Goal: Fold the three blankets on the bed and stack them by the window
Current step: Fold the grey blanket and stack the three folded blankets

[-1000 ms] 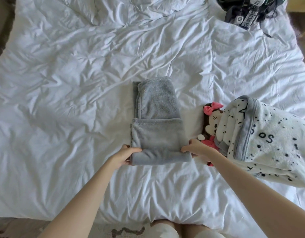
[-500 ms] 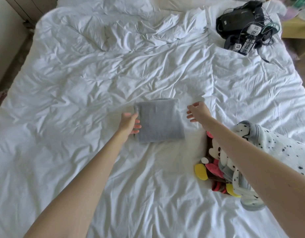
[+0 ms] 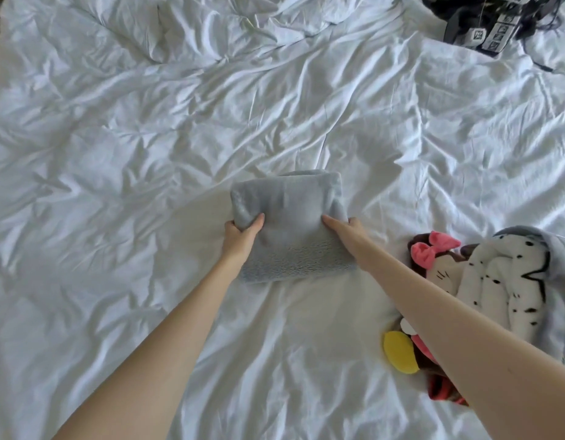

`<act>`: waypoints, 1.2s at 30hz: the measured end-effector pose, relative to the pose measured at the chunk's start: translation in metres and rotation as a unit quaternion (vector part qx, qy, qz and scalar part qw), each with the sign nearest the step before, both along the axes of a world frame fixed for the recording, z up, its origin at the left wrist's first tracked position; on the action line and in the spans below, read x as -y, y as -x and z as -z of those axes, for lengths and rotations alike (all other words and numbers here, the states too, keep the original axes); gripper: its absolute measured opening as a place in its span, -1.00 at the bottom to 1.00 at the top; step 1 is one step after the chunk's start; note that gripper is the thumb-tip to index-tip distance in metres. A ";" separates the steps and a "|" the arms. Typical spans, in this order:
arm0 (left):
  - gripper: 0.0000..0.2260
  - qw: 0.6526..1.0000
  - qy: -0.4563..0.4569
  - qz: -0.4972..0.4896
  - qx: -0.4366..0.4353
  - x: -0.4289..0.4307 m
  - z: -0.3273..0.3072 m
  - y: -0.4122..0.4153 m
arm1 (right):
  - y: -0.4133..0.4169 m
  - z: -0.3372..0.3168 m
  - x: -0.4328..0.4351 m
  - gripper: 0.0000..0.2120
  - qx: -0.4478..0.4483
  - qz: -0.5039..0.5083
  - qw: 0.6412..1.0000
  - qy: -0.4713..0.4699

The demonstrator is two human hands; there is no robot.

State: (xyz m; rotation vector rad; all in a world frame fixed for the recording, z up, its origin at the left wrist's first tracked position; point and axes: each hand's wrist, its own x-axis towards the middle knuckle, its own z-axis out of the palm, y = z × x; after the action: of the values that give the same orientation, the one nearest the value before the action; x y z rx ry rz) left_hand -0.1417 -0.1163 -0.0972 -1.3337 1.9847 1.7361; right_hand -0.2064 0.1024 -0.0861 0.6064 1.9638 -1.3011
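Blanket-folding under way: the grey blanket, folded down to a thick, nearly square bundle, lies on the middle of the white bed, dead ahead of the person at 12 o'clock. Its rounded fold faces 6 o'clock, and its far corners lift a little at 12. It is too close to square to name a long axis with confidence.

The left hand grips the bundle's 9 o'clock side, thumb on top and fingers curled under the edge. The right hand holds the 3 o'clock side in the same manner, with one digit laid flat on the fleece. Both hands sit about halfway along their sides and level with each other, so neither is nearer. The bundle lies squarely between them, which looks right for lifting it in one piece or for one more fold toward 12 o'clock.

At 4 o'clock from the bundle, just beyond the right forearm, a white spotted blanket lies heaped and unfolded over a plush toy with a pink bow. Black strapped gear rests well apart at 1 o'clock, near the bed's far corner. No third blanket or window is in view.
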 end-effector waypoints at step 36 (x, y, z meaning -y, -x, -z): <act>-0.75 0.955 -0.054 0.285 -0.070 -0.380 -0.215 -0.074 | -0.178 -0.213 -0.403 -0.28 -0.156 0.143 0.970 -0.117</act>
State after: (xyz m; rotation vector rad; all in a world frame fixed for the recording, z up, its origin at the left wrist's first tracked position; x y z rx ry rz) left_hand -0.0674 0.2642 0.1176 -0.5291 2.0349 1.6474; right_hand -0.0283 0.5056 0.1265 0.8697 2.3789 -1.4139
